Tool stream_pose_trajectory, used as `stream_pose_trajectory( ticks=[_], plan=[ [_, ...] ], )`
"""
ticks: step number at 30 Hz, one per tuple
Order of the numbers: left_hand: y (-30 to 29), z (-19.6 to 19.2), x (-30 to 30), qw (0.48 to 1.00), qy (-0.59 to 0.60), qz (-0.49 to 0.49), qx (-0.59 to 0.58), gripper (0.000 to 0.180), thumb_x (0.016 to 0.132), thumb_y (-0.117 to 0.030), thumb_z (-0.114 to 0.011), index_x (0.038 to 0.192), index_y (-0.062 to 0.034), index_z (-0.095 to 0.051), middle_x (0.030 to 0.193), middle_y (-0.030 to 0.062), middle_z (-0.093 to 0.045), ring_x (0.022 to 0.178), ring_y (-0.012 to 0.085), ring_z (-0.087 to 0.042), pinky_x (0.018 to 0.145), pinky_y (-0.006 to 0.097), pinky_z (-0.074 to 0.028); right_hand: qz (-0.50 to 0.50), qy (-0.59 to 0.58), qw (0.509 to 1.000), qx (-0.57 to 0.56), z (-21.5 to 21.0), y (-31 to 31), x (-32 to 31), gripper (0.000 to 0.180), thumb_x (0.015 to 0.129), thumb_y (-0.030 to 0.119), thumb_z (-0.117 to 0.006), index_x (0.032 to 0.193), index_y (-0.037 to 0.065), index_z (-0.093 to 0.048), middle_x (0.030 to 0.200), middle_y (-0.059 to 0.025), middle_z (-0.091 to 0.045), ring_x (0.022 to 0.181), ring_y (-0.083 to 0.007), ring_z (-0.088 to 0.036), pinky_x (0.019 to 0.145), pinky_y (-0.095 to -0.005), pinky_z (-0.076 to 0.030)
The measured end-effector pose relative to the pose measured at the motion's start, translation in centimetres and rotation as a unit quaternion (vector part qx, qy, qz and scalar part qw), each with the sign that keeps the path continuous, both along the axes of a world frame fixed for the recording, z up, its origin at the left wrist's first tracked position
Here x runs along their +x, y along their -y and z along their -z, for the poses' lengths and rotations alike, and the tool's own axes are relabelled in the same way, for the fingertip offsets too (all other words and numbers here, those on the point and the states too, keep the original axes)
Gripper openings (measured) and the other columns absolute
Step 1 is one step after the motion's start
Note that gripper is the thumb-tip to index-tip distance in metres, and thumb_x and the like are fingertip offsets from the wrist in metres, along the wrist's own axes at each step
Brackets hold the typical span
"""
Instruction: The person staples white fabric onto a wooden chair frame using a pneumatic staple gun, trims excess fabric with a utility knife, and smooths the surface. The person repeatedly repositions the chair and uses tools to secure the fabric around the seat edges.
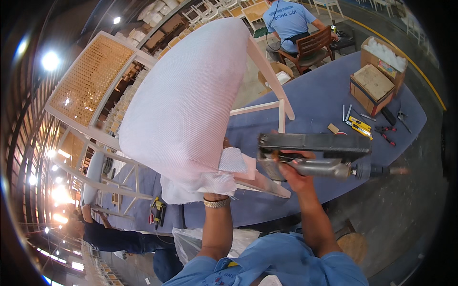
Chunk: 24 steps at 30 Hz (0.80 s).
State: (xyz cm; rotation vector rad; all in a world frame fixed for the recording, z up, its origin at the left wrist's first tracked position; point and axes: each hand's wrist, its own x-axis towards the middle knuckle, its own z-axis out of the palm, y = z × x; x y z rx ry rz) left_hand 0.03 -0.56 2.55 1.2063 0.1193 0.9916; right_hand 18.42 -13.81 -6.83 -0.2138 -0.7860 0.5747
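A chair with a pale wooden frame [270, 76] lies tipped on the table in front of me. Its padded seat [186, 95] is covered in white woven fabric, with loose fabric edges [202, 186] hanging at the near corner. My left hand [215, 196], with a metal band at the wrist, reaches up behind that corner; the fabric hides most of its fingers. In my right hand [298, 180] is a dark pneumatic staple gun [315, 143], gripped around its handle. The gun's nose is close to the frame, just right of the fabric corner.
The blue-covered table [324, 100] holds a yellow utility knife [360, 126], pliers [385, 136] and cardboard boxes [372, 88]. A cane chair back [90, 71] rises at left. One person [288, 24] sits beyond the table; another [119, 238] works at left, near another tool [157, 209].
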Motion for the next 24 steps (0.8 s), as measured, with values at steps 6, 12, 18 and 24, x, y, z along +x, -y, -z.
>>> stream_pose_trajectory(
  ticks=[6, 12, 18, 24],
  plan=[
    [1.5, -0.7, -0.4, 0.986, -0.069, -0.109, 0.104, 0.05, 0.107, -0.034, -0.053, 0.144, -0.0014, -0.044, 0.135, 0.0157, -0.057, 0.118, 0.0271, -0.058, 0.097, 0.039, -0.054, -0.104, -0.015, 0.994, -0.034, -0.8, -2.9, -0.8, 0.065, 0.086, 0.016, -0.081, 0.142, 0.005, -0.05, 0.137, -0.0226, -0.057, 0.121, -0.0327, -0.064, 0.098, -0.0482, -0.057],
    [1.7, 0.5, -2.1, 0.915, -0.183, -0.29, 0.213, 0.048, 0.105, -0.023, -0.057, 0.144, 0.0021, -0.046, 0.136, 0.0186, -0.059, 0.12, 0.0274, -0.061, 0.099, 0.036, -0.053, -0.18, 0.011, 0.979, -0.091, 0.4, -4.4, -1.6, 0.056, 0.087, 0.011, -0.079, 0.136, 0.002, -0.054, 0.131, -0.0218, -0.062, 0.118, -0.0295, -0.066, 0.098, -0.0431, -0.057],
    [2.8, -1.0, -0.5, 0.949, -0.096, -0.298, 0.044, 0.047, 0.105, -0.017, -0.057, 0.145, 0.0033, -0.045, 0.126, 0.0161, -0.061, 0.113, 0.0237, -0.06, 0.095, 0.033, -0.05, -0.24, 0.018, 0.963, -0.118, 0.5, -4.0, -2.3, 0.047, 0.087, 0.006, -0.077, 0.13, 0.0, -0.059, 0.125, -0.021, -0.066, 0.115, -0.0263, -0.068, 0.097, -0.0379, -0.056],
    [3.6, -2.2, 0.1, 0.955, -0.073, -0.287, 0.015, 0.048, 0.105, -0.017, -0.057, 0.146, 0.0041, -0.044, 0.12, 0.0149, -0.06, 0.107, 0.0221, -0.058, 0.091, 0.032, -0.048, -0.141, 0.248, 0.958, -0.014, -6.4, -4.1, 2.8, 0.04, 0.084, 0.014, -0.075, 0.119, -0.003, -0.067, 0.126, -0.022, -0.068, 0.118, -0.0314, -0.067, 0.101, -0.0381, -0.052]
  ],
)
